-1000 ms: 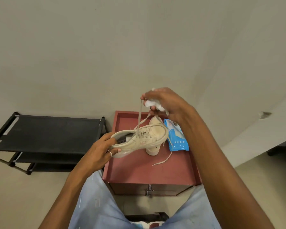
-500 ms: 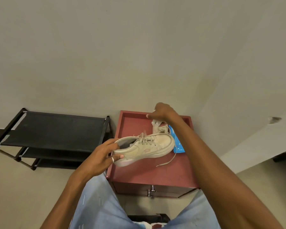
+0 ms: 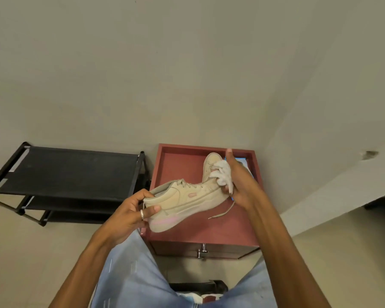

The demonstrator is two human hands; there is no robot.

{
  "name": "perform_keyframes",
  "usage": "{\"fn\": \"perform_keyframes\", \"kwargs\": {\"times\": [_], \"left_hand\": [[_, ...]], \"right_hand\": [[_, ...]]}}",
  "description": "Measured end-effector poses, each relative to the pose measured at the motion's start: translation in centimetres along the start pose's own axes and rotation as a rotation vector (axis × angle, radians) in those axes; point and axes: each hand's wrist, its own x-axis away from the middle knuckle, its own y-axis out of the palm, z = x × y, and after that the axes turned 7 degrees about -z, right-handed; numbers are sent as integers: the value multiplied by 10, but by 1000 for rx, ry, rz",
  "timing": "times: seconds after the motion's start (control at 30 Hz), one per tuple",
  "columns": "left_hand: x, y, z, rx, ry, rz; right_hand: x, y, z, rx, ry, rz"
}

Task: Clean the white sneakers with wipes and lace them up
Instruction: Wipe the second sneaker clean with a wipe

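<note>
While the left hand [image 3: 129, 210] grips the sneaker [image 3: 187, 201] at its heel and the right hand [image 3: 239, 183] clutches a wipe [image 3: 223, 174] by the toe, cleaning looks underway, so firm strokes should follow.

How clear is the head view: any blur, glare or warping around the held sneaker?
Head view: dim, warm, even light, no glare; the sneaker in the left hand is sharp; the right hand holding the wipe is slightly soft; wide-angle warping skews the shoe rack at the edge.

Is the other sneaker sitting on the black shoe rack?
No, the other sneaker lies on the red cabinet, behind the sneaker that the left hand holds.
</note>
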Motion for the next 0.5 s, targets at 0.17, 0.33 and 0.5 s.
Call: {"fn": "perform_keyframes", "kwargs": {"times": [0.17,0.33,0.5], "left_hand": [[-11,9,-23,26,-122,-18],[-23,25,-46,88,-216,1],[-30,36,-63,145,-298,34]], "right_hand": [[12,-6,57,-621,4,-113],[19,3,84,-573,-63,-1],[19,30,116,51,-86,149]]}}
